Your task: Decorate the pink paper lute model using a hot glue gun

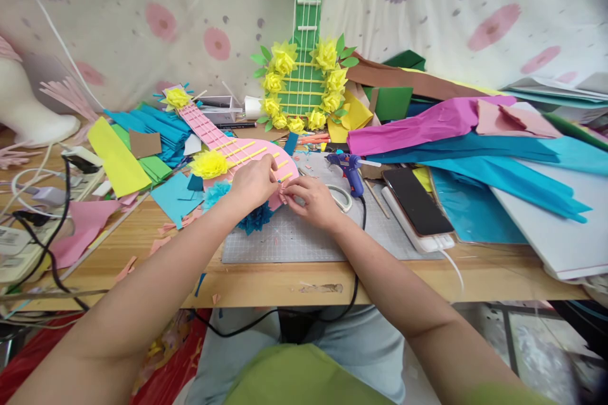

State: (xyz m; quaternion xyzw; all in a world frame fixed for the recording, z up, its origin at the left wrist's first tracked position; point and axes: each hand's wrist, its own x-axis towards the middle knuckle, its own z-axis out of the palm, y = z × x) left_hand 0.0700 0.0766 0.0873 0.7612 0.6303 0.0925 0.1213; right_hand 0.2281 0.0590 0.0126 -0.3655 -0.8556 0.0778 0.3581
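A pink paper guitar [228, 142] with yellow strings lies on the grey cutting mat [304, 237]. A yellow paper flower [209, 164] and blue paper flowers [254, 218] sit on its body. My left hand [254, 182] rests on the guitar body, fingers curled and pinching a small yellow strip at its edge. My right hand [311, 199] meets it from the right, fingertips pinched on the same spot of the guitar's rim. What the right fingers hold is too small to make out.
A green paper guitar [306, 25] ringed with yellow flowers leans at the back. A blue glue gun [349, 168], scissors [339, 196] and a phone [418, 202] lie right of my hands. Coloured paper sheets [470, 139] pile up right; cables [42, 228] lie left.
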